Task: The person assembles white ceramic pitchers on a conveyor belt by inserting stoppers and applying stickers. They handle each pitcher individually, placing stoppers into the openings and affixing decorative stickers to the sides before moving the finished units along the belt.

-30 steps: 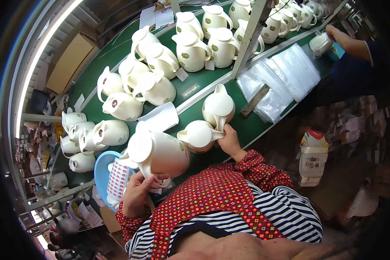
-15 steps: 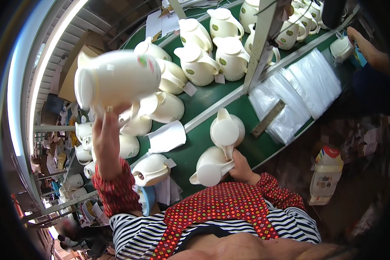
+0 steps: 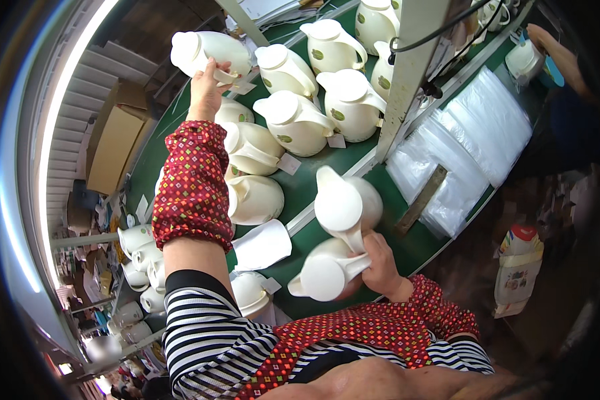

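Note:
At the far left of the green table (image 3: pixel 305 223), my left hand (image 3: pixel 207 88) reaches out at arm's length. Its fingers close round the handle of a cream thermos jug (image 3: pixel 228 52), beside the rows of similar jugs (image 3: pixel 343 100). Close to my body, my right hand (image 3: pixel 382 268) is closed at the handles of two more cream jugs, one farther away (image 3: pixel 339 202) and one nearer (image 3: pixel 322 275). Both have their lids toward me, and their handles meet at my fingers. The fingertips are partly hidden behind the handles.
A pale upright post (image 3: pixel 407 80) with dark cables rises from the table. Clear plastic bags (image 3: pixel 470 143) lie right of it under a metal strip (image 3: pixel 421 200). White paper (image 3: pixel 263 245) lies near another jug (image 3: pixel 250 293). A co-worker's arm (image 3: pixel 560 57) shows at far right.
My left hand has carried its jug away from me to the back of the table and turned it from lying sideways to more upright. The right hand stays at the two jugs' handles.

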`<state>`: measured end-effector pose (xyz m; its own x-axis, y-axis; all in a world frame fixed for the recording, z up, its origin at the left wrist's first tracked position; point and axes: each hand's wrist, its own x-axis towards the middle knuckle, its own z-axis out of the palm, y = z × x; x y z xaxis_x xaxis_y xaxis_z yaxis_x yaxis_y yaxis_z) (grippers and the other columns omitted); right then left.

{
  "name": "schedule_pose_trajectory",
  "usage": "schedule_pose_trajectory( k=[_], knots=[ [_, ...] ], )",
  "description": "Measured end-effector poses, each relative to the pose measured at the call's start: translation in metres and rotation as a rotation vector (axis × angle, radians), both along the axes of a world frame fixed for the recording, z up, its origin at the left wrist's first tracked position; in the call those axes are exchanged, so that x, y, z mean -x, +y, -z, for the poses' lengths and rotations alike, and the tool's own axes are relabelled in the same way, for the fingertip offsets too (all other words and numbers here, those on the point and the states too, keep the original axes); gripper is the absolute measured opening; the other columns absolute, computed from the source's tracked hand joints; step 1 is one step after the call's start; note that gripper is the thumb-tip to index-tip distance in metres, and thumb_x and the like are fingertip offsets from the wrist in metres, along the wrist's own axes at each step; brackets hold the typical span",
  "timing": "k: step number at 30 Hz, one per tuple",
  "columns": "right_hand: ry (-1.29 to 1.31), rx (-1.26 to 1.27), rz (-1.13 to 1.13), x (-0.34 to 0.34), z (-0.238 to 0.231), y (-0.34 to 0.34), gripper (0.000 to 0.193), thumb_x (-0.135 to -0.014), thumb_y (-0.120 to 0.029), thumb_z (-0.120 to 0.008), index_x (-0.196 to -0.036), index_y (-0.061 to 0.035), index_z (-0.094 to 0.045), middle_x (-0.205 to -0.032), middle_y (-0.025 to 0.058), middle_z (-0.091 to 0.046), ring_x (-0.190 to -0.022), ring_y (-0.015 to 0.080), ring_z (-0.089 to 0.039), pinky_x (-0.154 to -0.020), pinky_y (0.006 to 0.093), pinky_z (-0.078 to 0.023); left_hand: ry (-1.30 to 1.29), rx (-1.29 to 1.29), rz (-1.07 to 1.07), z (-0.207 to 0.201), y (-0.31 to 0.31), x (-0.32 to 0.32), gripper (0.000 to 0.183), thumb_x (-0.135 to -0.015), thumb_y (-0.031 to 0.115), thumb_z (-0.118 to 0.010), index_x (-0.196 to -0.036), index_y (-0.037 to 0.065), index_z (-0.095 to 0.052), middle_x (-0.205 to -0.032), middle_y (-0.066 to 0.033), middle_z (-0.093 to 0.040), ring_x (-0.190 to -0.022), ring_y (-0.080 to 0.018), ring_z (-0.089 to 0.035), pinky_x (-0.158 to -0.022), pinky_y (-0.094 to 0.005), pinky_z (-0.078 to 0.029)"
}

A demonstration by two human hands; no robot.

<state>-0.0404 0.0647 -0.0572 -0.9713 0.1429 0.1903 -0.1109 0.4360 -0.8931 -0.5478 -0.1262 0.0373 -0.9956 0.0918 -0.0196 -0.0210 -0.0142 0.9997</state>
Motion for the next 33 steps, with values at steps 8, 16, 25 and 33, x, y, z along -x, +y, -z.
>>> schedule_pose_trajectory(
  k=[8, 16, 25, 33],
  knots=[
    [0.174, -0.011, 0.089, 0.099, 0.027, -0.003, 0.026, -0.093, -0.005, -0.065, -0.116, 0.0046, -0.057, -0.112, 0.0262, -0.06, -0.104, 0.047, -0.058, -0.091, 0.0479, -0.049, -0.141, 0.17, 0.086, 0.047, 0.015, 0.023, 0.031, -0.11, 0.032, -0.053, -0.112, 0.001, -0.053, -0.116, -0.0201, -0.07, -0.119, -0.0357, -0.061, -0.105, -0.0672, -0.046],
    [0.2, 0.054, 0.23, 0.142, 0.036, -0.024, 0.019, -0.086, 0.003, -0.063, -0.102, 0.0021, -0.054, -0.097, 0.0222, -0.055, -0.094, 0.0468, -0.053, -0.083, 0.0516, -0.043, -0.265, 0.183, 0.183, 0.082, -0.009, 0.04, 0.048, -0.112, 0.031, -0.048, -0.134, -0.011, -0.047, -0.13, -0.0247, -0.063, -0.127, -0.038, -0.057, -0.11, -0.0583, -0.046],
    [0.226, -0.044, 0.31, 0.16, 0.061, -0.02, 0.029, -0.094, -0.007, -0.069, -0.117, 0.005, -0.056, -0.103, 0.0238, -0.059, -0.098, 0.047, -0.057, -0.086, 0.0489, -0.048, 0.145, 1.051, 0.434, 0.013, -0.055, -0.039, 0.069, -0.097, 0.043, -0.07, -0.145, -0.005, -0.055, -0.131, -0.0226, -0.068, -0.13, -0.0323, -0.061, -0.113, -0.0391, -0.043],
    [0.18, -0.113, 0.441, 0.141, 0.061, -0.033, 0.052, -0.094, -0.008, -0.072, -0.138, 0.0034, -0.048, -0.124, 0.0218, -0.055, -0.116, 0.0386, -0.054, -0.103, 0.0454, -0.045, 0.345, 1.37, 0.645, 0.013, -0.137, -0.239, 0.118, -0.059, 0.034, -0.099, -0.158, 0.015, -0.036, -0.151, -0.0298, -0.043, -0.137, -0.049, -0.049, -0.115, -0.0478, -0.044]
  ],
)
